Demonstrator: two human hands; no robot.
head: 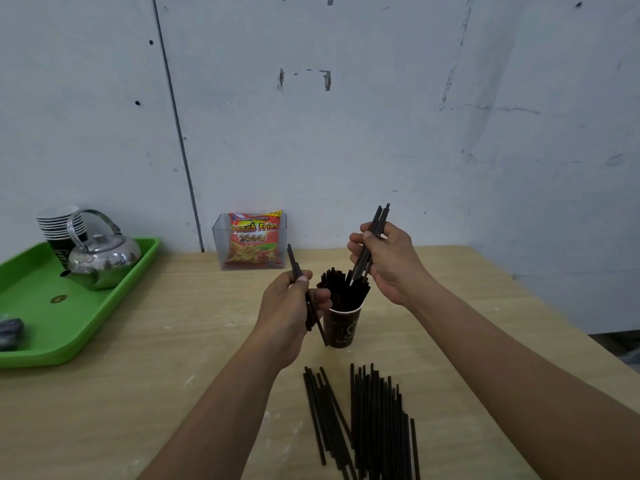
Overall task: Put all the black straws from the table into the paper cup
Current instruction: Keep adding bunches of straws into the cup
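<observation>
While a heap of thin black plastic straws [363, 420] lies on the near pale wooden bench [173, 341], the left hand [291, 306] and right hand [384, 261], fingers [303, 279] clamped on a straw bundle [379, 220] each, flank the straw-filled dark paper cup [343, 323].

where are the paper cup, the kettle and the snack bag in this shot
paper cup [344, 329]: head view, on its brown side wall
kettle [104, 259]: head view, on its shiny round body
snack bag [254, 242]: head view, on its red front
</observation>
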